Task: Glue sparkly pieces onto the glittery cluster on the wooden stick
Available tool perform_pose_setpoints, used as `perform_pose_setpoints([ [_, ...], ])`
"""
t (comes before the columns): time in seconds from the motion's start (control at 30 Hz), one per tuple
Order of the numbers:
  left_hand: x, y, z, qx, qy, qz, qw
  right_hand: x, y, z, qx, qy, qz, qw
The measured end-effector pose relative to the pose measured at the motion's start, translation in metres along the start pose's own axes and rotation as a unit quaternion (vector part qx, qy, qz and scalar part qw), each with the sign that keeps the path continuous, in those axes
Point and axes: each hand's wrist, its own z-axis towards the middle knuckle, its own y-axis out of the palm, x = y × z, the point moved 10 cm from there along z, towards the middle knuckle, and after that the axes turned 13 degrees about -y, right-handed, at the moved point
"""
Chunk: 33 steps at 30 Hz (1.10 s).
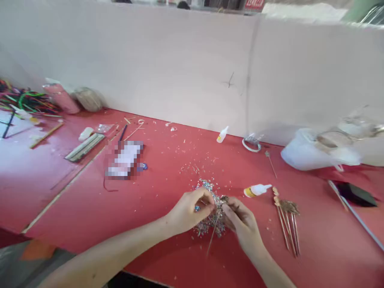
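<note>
My right hand [243, 222] pinches a thin stick [211, 241] with a brownish, rough-looking head [224, 199]. The stick slants down toward the near edge of the table. Just left of that head, my left hand [189, 209] has thumb and forefinger brought together; whatever is between the tips is too small to make out. Beneath both hands spreads a heap of silvery, bluish glitter pieces [204, 231]. To the right lie several similar sticks with brown and peach-coloured heads [289, 208], beside a white glue bottle with a yellow label [255, 191].
A second small glue bottle [222, 135] stands near the white wall [168, 68]. White plastic bags [309, 150] and a black object [357, 194] are at right. At left are a blurred-out rectangle [126, 160], a pink bottle [62, 97], a twine ball [89, 99] and coloured cords [27, 100].
</note>
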Motion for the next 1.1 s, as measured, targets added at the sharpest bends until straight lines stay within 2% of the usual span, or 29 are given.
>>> perform_pose_setpoints([
  [0.07,0.007,0.004,0.0,0.002,0.058,0.099,0.993,-0.001,-0.007,0.003,0.035,0.003,0.044,0.998],
  [0.13,0.01,0.014,-0.003,-0.001,0.117,0.223,0.968,-0.003,-0.013,0.005,0.065,0.001,0.078,0.995],
  [0.23,-0.008,0.023,-0.001,0.002,0.108,0.346,0.932,-0.007,-0.012,0.008,0.065,0.0,0.108,0.992],
  [0.33,-0.023,0.022,0.001,-0.003,0.081,0.402,0.912,-0.008,-0.013,0.009,0.065,0.001,0.105,0.992],
  [0.5,-0.025,0.009,0.003,0.013,0.05,0.43,0.901,-0.007,-0.016,0.01,0.066,-0.006,0.1,0.993],
  [0.6,-0.018,0.019,-0.002,-0.003,0.083,0.425,0.901,-0.007,-0.017,0.011,0.068,-0.008,0.102,0.992],
  [0.7,-0.023,0.023,-0.003,-0.009,0.081,0.417,0.905,-0.007,-0.017,0.011,0.067,-0.009,0.104,0.992],
  [0.87,-0.043,0.001,0.007,0.004,0.033,0.413,0.91,-0.008,-0.017,0.011,0.063,-0.012,0.107,0.992],
  [0.97,-0.041,-0.008,0.009,0.005,0.029,0.408,0.913,-0.009,-0.017,0.012,0.063,-0.013,0.112,0.992],
  [1.03,-0.027,0.002,0.002,-0.019,0.064,0.395,0.916,-0.009,-0.015,0.011,0.06,-0.012,0.113,0.992],
  [1.1,-0.005,0.026,-0.013,-0.07,0.14,0.374,0.914,-0.009,-0.015,0.011,0.06,-0.011,0.11,0.992],
])
